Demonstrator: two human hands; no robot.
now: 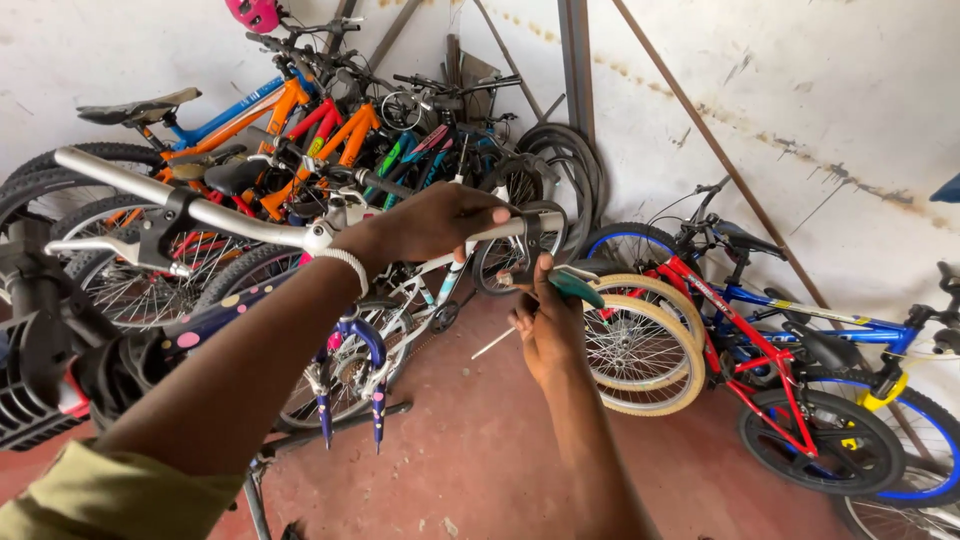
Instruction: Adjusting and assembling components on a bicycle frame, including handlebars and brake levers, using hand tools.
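Note:
A silver bicycle handlebar (240,222) runs across the left and middle of the head view, with a black brake lever (120,245) clamped on its left part. My left hand (435,220) is closed around the bar's right end, a white band on the wrist. Just below it, my right hand (545,325) grips a green-handled screwdriver (575,287), whose handle points up toward a black clamp (530,238) at the bar's tip. A purple dotted fork (350,375) hangs beneath the bar.
Many bicycles lean against the white wall at back left, orange frames (285,110) among them. A red and blue bicycle (770,340) and a cream-tyred wheel (645,345) stand at right. Rusty metal rods (700,130) slant against the wall. The floor is red concrete (470,450).

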